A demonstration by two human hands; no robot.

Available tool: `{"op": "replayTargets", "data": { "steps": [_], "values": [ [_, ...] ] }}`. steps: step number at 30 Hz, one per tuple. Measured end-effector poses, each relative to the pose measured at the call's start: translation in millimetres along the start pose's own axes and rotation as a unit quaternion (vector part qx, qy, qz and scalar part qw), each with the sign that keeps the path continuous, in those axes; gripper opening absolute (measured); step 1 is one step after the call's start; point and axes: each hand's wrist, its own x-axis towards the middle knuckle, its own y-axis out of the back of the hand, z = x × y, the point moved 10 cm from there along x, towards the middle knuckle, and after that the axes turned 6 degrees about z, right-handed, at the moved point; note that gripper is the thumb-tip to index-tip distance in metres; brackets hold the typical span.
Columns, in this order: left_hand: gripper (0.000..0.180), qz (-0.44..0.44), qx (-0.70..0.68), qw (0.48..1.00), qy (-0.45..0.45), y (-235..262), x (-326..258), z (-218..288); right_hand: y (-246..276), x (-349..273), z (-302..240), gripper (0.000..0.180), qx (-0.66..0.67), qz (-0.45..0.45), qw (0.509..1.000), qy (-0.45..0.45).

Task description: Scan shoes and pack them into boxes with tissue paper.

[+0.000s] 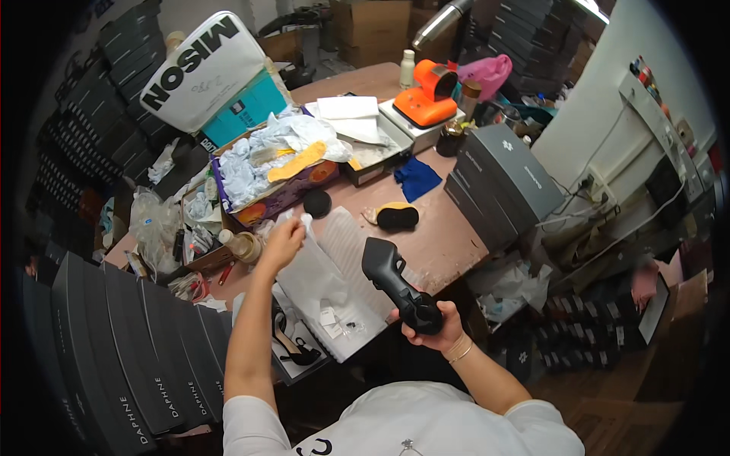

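1. Table [449,243]: brown top, cluttered, straight ahead of you.
2. Grey boxes [502,178]: 2, leaning at the table's right edge, well apart from both your hands.
3. Open carton [277,194]: stuffed with pale tissue and 1 orange insole, just beyond your left hand.
4. White bag [323,277]: lies flat on the table between your hands; its upper corner is pinched in your left hand [283,242], fingers closed on it.
5. Black boot [395,285]: held clear of the table in your right hand [437,327], which wraps the lower end; the shaft points up-left, over the bag's right side.
6. Black pad [397,217]: beyond the boot.
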Motion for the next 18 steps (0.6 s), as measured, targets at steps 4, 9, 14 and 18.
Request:
{"op": "replayTargets", "data": {
  "steps": [4,9,14,18],
  "values": [
    [0.032,-0.067,0.086,0.986,-0.130,44.9,-74.5,142.7,-2.8,-16.2,-14.5,0.070,-0.041,0.011,0.999,0.024],
    [0.018,0.140,0.418,0.889,-0.123,115.0,-73.2,117.9,-18.4,-11.3,-12.4,0.080,-0.126,0.035,0.991,0.033],
    [0.018,0.103,0.378,0.889,-0.237,61.8,-96.0,129.7,-76.1,-56.1,-11.4,0.088,-0.148,-0.062,0.987,0.028],
    [0.037,0.080,0.312,0.902,-0.289,36.8,-128.8,133.6,-113.4,-67.3,13.2,0.098,-0.211,-0.102,0.969,-0.080]
  ]
}}
